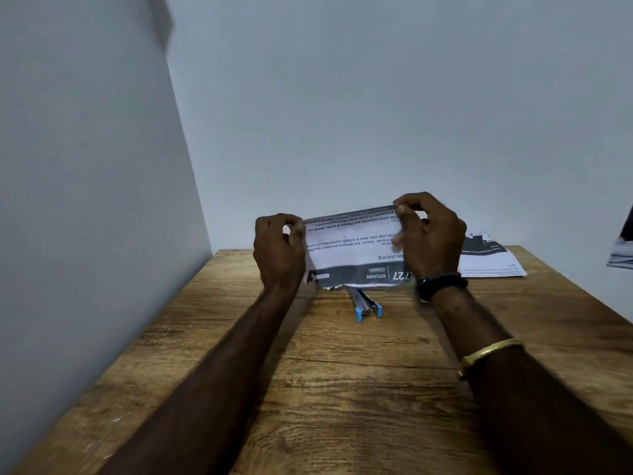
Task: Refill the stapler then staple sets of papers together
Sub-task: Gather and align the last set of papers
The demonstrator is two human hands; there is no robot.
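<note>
Nearest me lies the rough, knotted brown wooden surface (342, 389), its grain running crosswise with dark cracks, and both my bare forearms reach out over it. My right forearm carries a thin gold metal bangle (489, 351), and a black band watch (440, 282) sits at that wrist. Beyond my arms, between them, the slim silver metal stapler with blue plastic end pieces (366, 303) rests flat on the wood, its far end hidden under the sheets I hold. Just above it I hold a set of white printed papers with a dark header band (352, 252), raised off the surface with the print upside down to me and the lower edge slightly crumpled. My left hand (279, 252) has its grip closed on the left edge, thumb and fingertips pinched together; my right hand (431, 234) pinches the upper right corner, fingers curled round that side. Farther right, a flat stack of similar white printed sheets (493, 258) lies near the back edge, against the plain pale grey wall (376, 97).
</note>
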